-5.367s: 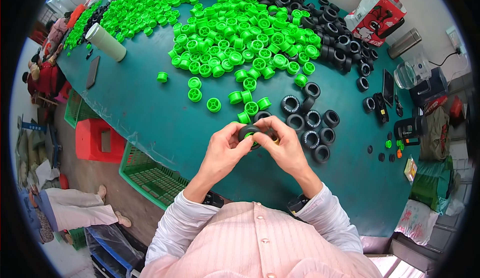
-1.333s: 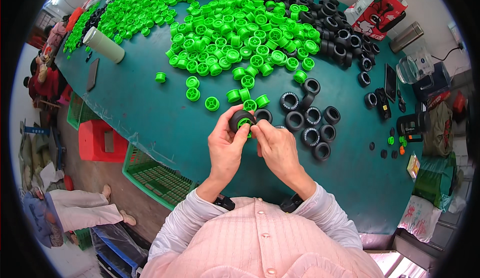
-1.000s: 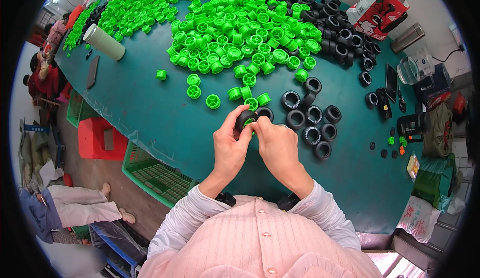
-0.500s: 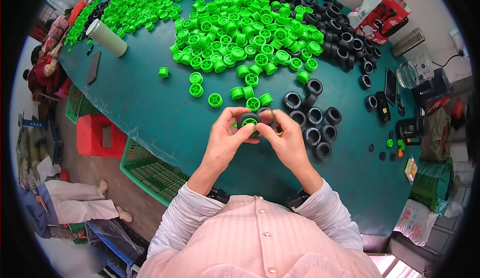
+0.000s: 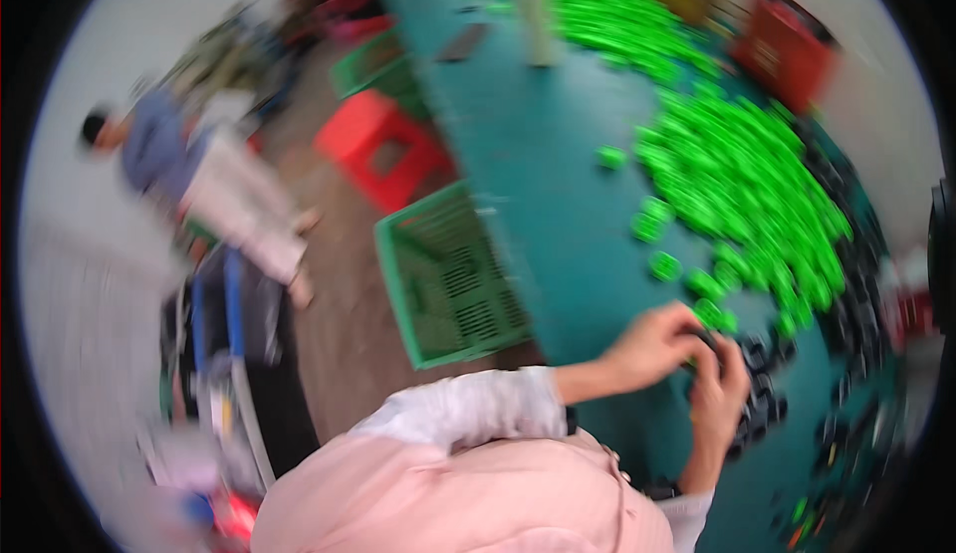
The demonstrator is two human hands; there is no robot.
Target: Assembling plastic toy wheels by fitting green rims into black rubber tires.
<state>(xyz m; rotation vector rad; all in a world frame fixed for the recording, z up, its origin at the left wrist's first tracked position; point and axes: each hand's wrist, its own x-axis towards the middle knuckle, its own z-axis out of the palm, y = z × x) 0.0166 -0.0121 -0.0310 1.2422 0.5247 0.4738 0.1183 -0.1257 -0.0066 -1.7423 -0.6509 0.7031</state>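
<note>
Both hands are together over the teal tabletop (image 5: pixel 558 205), the left hand (image 5: pixel 652 346) and right hand (image 5: pixel 719 394) pinched fingertip to fingertip around a small dark ring-shaped cap (image 5: pixel 709 340) with a glimpse of green at it, though the blur leaves it unclear how firmly either hand grips. That piece sits between the fingers just above the table, beside the row of black round caps (image 5: pixel 762 394) and below the big heap of bright green plastic caps (image 5: pixel 747 175). The view has swung hard left and smeared compared with half a second ago, when the table sat square ahead; now the green plastic crate (image 5: pixel 448 289) and red stool (image 5: pixel 383 145) on the floor fill the middle. Risk, I'd say: eyes off the work, the two pieces could misalign or slip and roll into the loose caps
</note>
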